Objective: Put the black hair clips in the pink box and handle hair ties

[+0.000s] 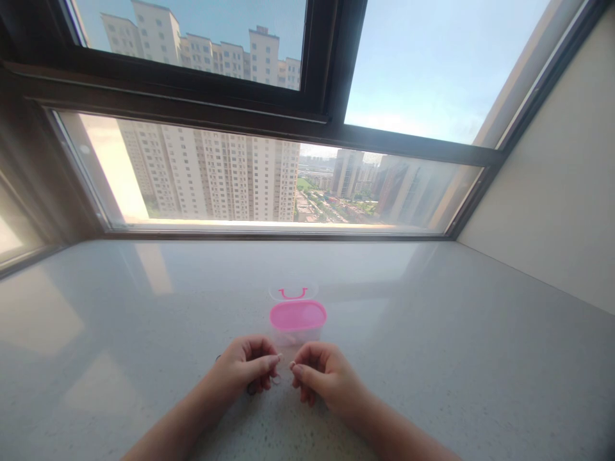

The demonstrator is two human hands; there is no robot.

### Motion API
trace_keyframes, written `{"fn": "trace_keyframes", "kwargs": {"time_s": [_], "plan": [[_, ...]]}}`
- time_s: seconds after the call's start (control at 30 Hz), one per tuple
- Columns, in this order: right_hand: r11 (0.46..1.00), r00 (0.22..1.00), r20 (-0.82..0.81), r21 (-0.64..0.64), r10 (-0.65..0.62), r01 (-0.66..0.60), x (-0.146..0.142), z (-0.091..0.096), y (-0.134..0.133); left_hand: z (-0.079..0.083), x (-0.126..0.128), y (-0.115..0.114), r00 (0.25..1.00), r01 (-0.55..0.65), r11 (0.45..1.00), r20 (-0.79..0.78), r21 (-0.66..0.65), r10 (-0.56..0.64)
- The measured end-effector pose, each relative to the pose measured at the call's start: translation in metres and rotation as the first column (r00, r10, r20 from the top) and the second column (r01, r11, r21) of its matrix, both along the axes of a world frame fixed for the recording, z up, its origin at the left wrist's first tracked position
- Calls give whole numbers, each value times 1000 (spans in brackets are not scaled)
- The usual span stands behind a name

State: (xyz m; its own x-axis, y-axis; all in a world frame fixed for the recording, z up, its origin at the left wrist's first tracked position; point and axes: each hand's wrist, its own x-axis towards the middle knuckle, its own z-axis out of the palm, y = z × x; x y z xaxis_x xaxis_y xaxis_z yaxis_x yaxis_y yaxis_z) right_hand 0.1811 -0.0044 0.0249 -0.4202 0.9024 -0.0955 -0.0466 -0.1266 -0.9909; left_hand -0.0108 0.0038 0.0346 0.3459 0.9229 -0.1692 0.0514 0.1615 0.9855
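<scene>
Both hands hover low over a pale stone sill (pixel 432 333), fingertips nearly meeting. My left hand (pixel 247 368) is pinched, with a thin dark loop, perhaps a hair tie or thread, showing under its fingers. My right hand (pixel 319 378) is pinched too, thumb against forefinger, on something too small to make out. Just beyond them stands a small clear plastic box (pixel 296 325) with a pink tray or rim. Its clear lid with a pink handle (pixel 293 292) lies behind it.
A wide window (pixel 269 179) with a dark frame runs along the far edge of the sill, with tower blocks outside. A cream wall (pixel 552 211) closes the right side. The sill stretches out left and right of the box.
</scene>
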Motion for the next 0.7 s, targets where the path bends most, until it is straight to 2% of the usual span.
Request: {"fn": "trace_keyframes", "kwargs": {"time_s": [0.7], "plan": [[1000,1000,-13,4,3,-3,0,0,0,2,0,0,1000,11,1000,-12,13,-11]]}}
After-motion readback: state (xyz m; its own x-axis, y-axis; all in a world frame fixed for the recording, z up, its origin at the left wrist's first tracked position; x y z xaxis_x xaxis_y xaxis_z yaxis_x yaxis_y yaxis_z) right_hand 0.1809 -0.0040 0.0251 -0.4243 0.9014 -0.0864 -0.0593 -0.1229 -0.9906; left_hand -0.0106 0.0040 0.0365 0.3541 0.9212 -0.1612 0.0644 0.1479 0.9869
